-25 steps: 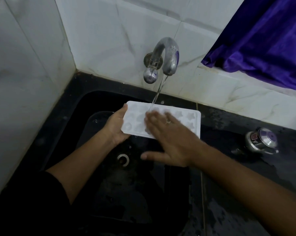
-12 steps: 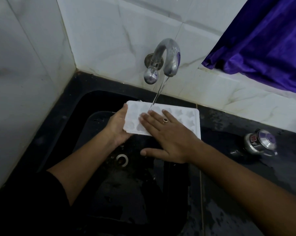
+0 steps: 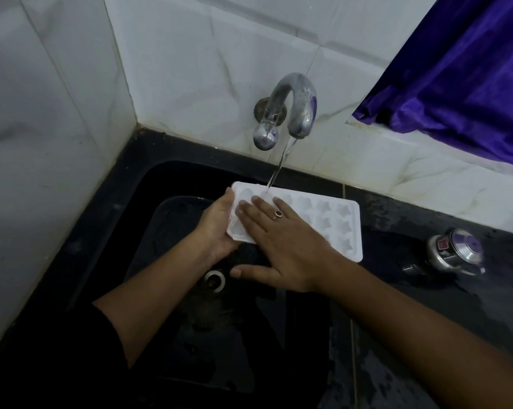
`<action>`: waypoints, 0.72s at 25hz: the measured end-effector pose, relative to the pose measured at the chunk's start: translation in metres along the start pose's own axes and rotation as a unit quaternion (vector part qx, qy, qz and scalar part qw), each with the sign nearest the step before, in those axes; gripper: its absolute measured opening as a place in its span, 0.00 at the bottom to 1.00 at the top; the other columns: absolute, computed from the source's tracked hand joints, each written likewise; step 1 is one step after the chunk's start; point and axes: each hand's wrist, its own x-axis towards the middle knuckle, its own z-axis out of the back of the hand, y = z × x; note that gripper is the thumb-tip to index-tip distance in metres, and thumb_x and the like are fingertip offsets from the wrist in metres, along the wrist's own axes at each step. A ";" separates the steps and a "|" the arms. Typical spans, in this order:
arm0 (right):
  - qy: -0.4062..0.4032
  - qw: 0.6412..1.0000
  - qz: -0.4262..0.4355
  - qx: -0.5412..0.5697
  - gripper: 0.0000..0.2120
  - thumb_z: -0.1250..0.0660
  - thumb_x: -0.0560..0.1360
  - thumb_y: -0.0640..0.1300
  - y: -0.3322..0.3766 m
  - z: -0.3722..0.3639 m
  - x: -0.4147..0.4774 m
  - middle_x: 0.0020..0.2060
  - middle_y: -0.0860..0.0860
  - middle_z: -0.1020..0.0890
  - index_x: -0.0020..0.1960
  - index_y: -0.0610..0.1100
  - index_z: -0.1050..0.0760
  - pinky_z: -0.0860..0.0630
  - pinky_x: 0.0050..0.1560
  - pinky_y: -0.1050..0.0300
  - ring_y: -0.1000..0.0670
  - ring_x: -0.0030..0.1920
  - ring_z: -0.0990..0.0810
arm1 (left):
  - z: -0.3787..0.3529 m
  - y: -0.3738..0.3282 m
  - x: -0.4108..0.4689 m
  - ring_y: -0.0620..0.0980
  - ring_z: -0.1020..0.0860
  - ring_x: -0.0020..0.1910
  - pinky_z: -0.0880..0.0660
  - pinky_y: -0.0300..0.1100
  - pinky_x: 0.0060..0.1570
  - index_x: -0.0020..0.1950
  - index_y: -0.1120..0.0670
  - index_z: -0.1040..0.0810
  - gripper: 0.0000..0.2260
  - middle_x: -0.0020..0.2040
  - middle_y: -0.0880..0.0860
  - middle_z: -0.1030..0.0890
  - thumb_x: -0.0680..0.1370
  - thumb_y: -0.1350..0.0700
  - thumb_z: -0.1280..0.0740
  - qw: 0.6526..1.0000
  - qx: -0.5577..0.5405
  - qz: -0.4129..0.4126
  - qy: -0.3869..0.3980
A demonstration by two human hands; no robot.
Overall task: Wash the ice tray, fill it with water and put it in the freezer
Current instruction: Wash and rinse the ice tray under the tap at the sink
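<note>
A white ice tray with shaped cavities is held over the black sink, under the running metal tap. Water falls onto the tray's far left part. My left hand grips the tray's left end from below, thumb on the rim. My right hand lies flat on the tray's top with straight fingers spread, a ring on one finger; it covers the tray's middle.
The drain sits in the sink below my hands. A steel vessel stands on the wet black counter at the right. White tiled walls close the left and back. A purple curtain hangs at upper right.
My right hand has slid leftward across the tray's top, its fingertips now near the left end. The left hand keeps its hold, and the water keeps running.
</note>
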 end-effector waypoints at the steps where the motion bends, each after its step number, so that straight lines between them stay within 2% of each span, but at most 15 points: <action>1: -0.008 1.000 -0.001 -0.001 0.47 0.55 0.79 0.75 0.000 -0.003 -0.002 0.83 0.44 0.46 0.84 0.42 0.49 0.53 0.82 0.40 0.45 0.84 0.51 | 0.000 0.000 -0.001 0.62 0.18 0.65 0.21 0.59 0.58 0.74 0.60 0.24 0.28 0.67 0.63 0.18 0.86 0.39 0.44 1.000 0.001 0.003 0.004; 5: -0.091 0.993 -0.076 -0.004 0.44 0.56 0.80 0.73 -0.008 -0.002 0.010 0.76 0.45 0.32 0.80 0.41 0.36 0.43 0.78 0.39 0.43 0.76 0.36 | -0.009 0.008 -0.009 0.55 0.13 0.53 0.19 0.52 0.53 0.68 0.56 0.21 0.23 0.57 0.58 0.13 0.88 0.42 0.47 0.999 0.017 -0.007 0.031; 7: -0.099 0.991 -0.092 0.001 0.45 0.60 0.79 0.74 -0.001 -0.001 0.013 0.73 0.46 0.29 0.78 0.42 0.33 0.40 0.76 0.41 0.43 0.72 0.33 | -0.009 0.006 -0.012 0.53 0.12 0.51 0.18 0.50 0.50 0.66 0.55 0.20 0.22 0.55 0.57 0.12 0.87 0.43 0.45 0.999 0.027 -0.011 0.033; 12: -0.062 0.996 -0.063 0.007 0.43 0.54 0.79 0.74 -0.001 -0.007 0.008 0.78 0.46 0.34 0.82 0.45 0.40 0.44 0.79 0.39 0.42 0.76 0.36 | -0.004 0.003 -0.020 0.57 0.13 0.53 0.17 0.54 0.51 0.69 0.57 0.21 0.24 0.57 0.60 0.13 0.86 0.41 0.44 0.999 0.024 0.014 0.033; 16: -0.046 0.998 -0.034 0.036 0.41 0.52 0.79 0.75 0.005 -0.007 -0.004 0.82 0.45 0.40 0.82 0.51 0.41 0.48 0.80 0.37 0.40 0.81 0.44 | -0.007 0.002 -0.019 0.62 0.19 0.65 0.23 0.61 0.63 0.74 0.60 0.25 0.28 0.66 0.64 0.18 0.86 0.40 0.44 0.999 -0.006 0.025 0.018; 18: -0.043 0.998 -0.008 0.043 0.39 0.50 0.79 0.74 0.010 -0.007 -0.014 0.82 0.46 0.41 0.82 0.52 0.40 0.50 0.81 0.38 0.41 0.82 0.46 | -0.005 -0.003 -0.017 0.63 0.20 0.68 0.24 0.61 0.66 0.75 0.61 0.26 0.29 0.68 0.65 0.19 0.87 0.39 0.45 1.000 -0.014 0.011 0.013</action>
